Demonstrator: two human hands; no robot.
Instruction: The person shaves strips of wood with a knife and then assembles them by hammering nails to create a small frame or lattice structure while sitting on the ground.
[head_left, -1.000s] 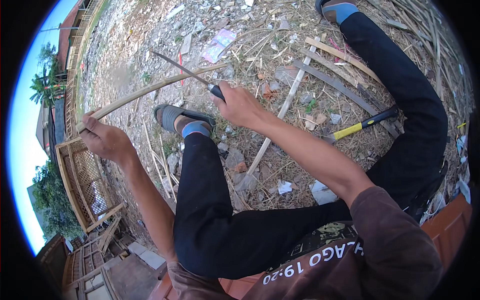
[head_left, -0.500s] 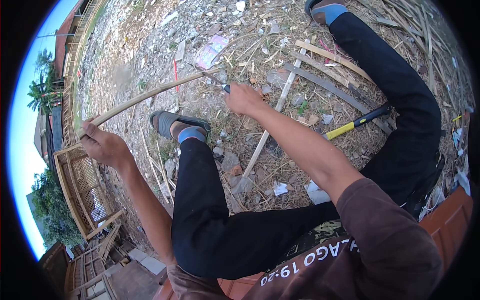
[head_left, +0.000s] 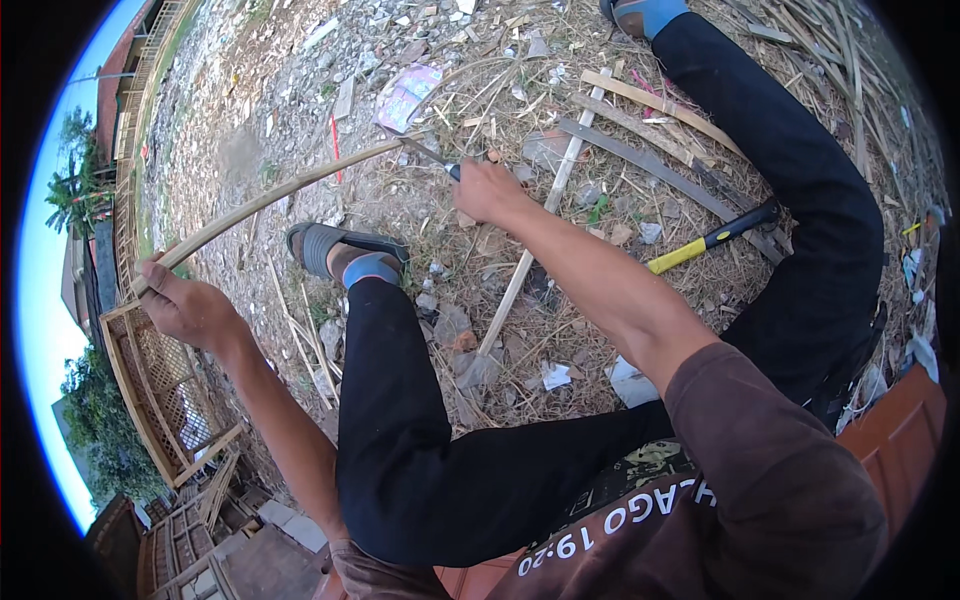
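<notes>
The right hand (head_left: 487, 190) is closed around the dark handle of a knife (head_left: 428, 153), its blade pointing at the far end of a long wooden strip (head_left: 268, 196). The left hand (head_left: 190, 305) pinches the strip's near end, thumb on top. The strip spans the gap between the hands, bowed slightly, over littered ground. The step in hand looks like trimming or shaving that far end; whether the edge touches the wood cannot be told. The next move seems to call for a firm left-hand hold and a controlled blade angle. Just beyond the strip's far end lies a colourful plastic sheet (head_left: 408, 97); on the strip's nearer side rests a sandalled foot (head_left: 330, 250); well to its right lies a yellow-and-black handle (head_left: 690, 250).
</notes>
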